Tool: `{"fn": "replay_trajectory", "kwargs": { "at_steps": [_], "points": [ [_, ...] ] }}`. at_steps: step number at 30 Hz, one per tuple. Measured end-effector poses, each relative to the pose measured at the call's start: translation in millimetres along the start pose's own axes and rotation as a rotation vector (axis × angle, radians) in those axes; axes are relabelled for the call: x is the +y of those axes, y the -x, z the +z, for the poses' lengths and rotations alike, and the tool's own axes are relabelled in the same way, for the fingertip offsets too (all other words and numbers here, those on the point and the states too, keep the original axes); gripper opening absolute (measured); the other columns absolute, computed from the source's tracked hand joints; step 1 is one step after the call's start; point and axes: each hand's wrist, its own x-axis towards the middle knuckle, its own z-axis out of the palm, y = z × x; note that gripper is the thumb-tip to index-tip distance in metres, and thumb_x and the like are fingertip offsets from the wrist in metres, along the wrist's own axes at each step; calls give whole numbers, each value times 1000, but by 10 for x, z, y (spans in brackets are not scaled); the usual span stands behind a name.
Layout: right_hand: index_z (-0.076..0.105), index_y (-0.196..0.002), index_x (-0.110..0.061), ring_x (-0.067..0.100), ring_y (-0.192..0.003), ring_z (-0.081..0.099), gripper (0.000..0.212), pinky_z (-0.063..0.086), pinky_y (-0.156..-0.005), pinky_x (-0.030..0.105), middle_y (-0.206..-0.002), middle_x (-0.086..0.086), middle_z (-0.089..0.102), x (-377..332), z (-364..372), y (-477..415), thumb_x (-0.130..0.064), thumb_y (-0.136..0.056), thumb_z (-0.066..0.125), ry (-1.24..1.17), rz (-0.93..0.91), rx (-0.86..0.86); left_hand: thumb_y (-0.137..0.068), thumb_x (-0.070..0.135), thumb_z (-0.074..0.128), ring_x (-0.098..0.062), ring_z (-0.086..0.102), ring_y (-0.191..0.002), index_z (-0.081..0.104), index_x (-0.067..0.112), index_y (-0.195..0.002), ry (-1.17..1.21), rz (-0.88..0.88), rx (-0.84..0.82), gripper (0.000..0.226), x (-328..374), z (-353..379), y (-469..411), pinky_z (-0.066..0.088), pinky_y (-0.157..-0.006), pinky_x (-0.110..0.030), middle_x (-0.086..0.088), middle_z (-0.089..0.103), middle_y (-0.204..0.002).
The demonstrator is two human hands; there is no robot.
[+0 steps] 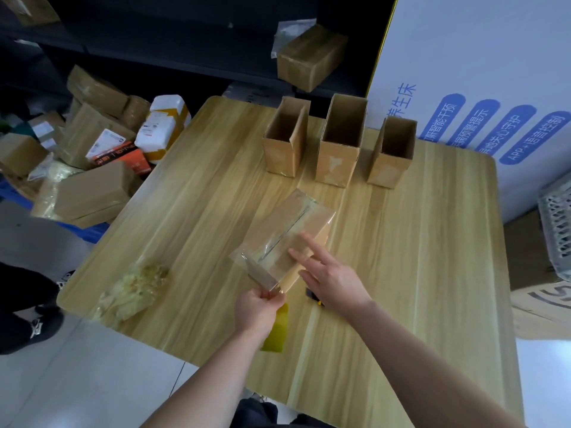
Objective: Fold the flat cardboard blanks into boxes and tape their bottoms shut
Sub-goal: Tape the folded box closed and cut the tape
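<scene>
roughly mid-table, on the pale wooden table [191,217], a folded cardboard box [318,219] lies with its closed bottom facing up. a strip of clear tape [285,234] runs along the seam and off the near end. the right hand [330,276] rests on the near end of the box, its fingers straight and slightly apart, the fingertips pressing the cardboard. the left hand [256,310] pinches the loose end of the tape between thumb and fingers, just off the box's near corner. a flat yellow piece [276,332] shows beside the left wrist; what it is i cannot tell. three upright open boxes [341,140] stand in a row at the far edge, well apart from both hands. a crumpled wad of clear film [136,288] sits near the table's left edge.
</scene>
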Motion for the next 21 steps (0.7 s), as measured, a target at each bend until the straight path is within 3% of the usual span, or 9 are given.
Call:
{"fn": "replay_trajectory", "kwargs": {
  "at_steps": [2,5,8,12,17,19,21],
  "points": [
    [56,-134,-31,23,-92,67,40,57,-68,34,-154,-8,35,-3,13,-50,-27,-94,55,-38,12,-46,-74,15,80,-17,52,-57,60,15,-59,-40,3,10,25,-82,-3,-4,35,-44,-15,4,57,-56],
    [57,-133,-31,23,-97,68,39,58,-74,37,-153,-10,36,8,10,-75,-24,-95,56,-57,26,-47,-74,15,79,-18,56,-66,62,17,-61,-35,9,6,22,-197,-43,-5,39,-58,-25,2,63,-65],
    [57,-133,-32,22,-97,68,40,58,-75,36,-153,-12,36,-12,0,-74,-35,-95,43,-45,40,-48,-75,16,78,-16,57,-69,63,12,-68,-36,50,-20,18,-220,-46,28,41,-59,-25,0,65,-73],
    [57,-133,-34,23,-99,67,46,57,-76,36,-153,-14,35,-40,7,-54,-41,-93,34,-35,60,-58,-72,7,73,-19,49,-62,51,12,-66,-82,108,-40,23,-205,8,76,38,-57,-26,2,55,-64],
    [57,-133,-34,26,-99,67,40,58,-76,38,-152,-14,36,-28,-8,-34,-35,-95,44,-20,64,-41,-79,1,63,-17,51,-68,49,10,-89,-79,129,-26,19,-264,-33,68,38,-58,-24,0,53,-81],
    [57,-133,-35,25,-98,67,41,58,-75,37,-152,-14,37,-25,-4,-27,-37,-95,40,-19,71,-39,-81,-2,58,-15,48,-67,46,14,-84,-169,180,-25,20,-318,-75,57,36,-56,-23,0,51,-81],
    [57,-133,-35,25,-98,67,45,58,-75,37,-152,-14,37,-33,1,-26,-40,-94,34,-23,74,-42,-81,-4,54,-14,48,-68,42,20,-79,-380,349,18,27,-397,-125,53,32,-55,-24,3,50,-81]
  ]
}}
